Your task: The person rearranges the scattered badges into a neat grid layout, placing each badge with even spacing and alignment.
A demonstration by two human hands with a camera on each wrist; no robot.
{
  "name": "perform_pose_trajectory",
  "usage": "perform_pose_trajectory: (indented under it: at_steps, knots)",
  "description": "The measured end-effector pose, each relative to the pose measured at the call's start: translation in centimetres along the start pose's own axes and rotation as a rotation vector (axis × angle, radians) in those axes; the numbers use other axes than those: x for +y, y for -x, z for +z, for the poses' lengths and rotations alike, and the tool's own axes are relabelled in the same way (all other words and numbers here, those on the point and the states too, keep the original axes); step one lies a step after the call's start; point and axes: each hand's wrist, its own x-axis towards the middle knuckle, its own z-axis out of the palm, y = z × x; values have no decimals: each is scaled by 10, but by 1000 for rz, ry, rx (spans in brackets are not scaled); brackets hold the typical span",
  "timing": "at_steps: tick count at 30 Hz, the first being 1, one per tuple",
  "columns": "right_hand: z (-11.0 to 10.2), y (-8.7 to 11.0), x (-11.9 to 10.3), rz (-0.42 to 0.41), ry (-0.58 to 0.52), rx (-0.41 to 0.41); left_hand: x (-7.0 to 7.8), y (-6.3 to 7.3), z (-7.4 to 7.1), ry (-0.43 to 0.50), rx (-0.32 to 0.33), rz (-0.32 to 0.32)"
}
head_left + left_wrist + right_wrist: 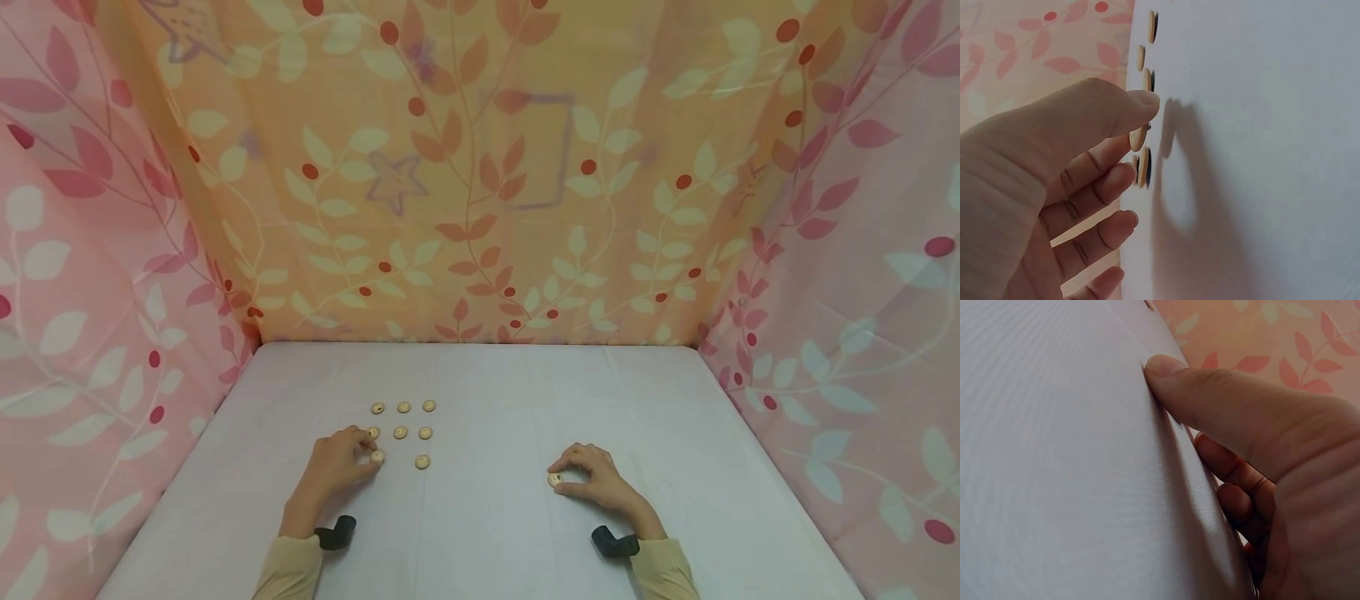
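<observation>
My left hand [335,465] pinches a small round wooden disc [377,457] between thumb and fingertips, close over the table. In the left wrist view that disc [1137,139] shows nearly edge-on under the thumb, with a thin dark mark on its face. Off to the right, my right hand [596,479] grips a similar pale disc [555,479] with dark marks between thumb and index finger. The right wrist view shows the thumb [1210,394] low against the cloth; the disc is hidden there.
Several more discs lie in rows beyond and beside the left hand: three at the back, three in the middle row, and one disc [422,462] in front. A white cloth covers the table [487,533]. Patterned curtains [465,167] enclose its back and sides.
</observation>
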Motion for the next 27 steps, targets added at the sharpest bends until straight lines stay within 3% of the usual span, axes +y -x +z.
perform_pose_trajectory:
  at_steps: [6,15,27]
  knots:
    - [1,0,0,0,6,4,-8,3,-4,5,22,-26]
    - [2,0,1,-9,-4,10,-18,4,-2,40,-21,-115]
    - [0,-1,-2,-12,-8,1,-19,6,-2,87,-61,-155]
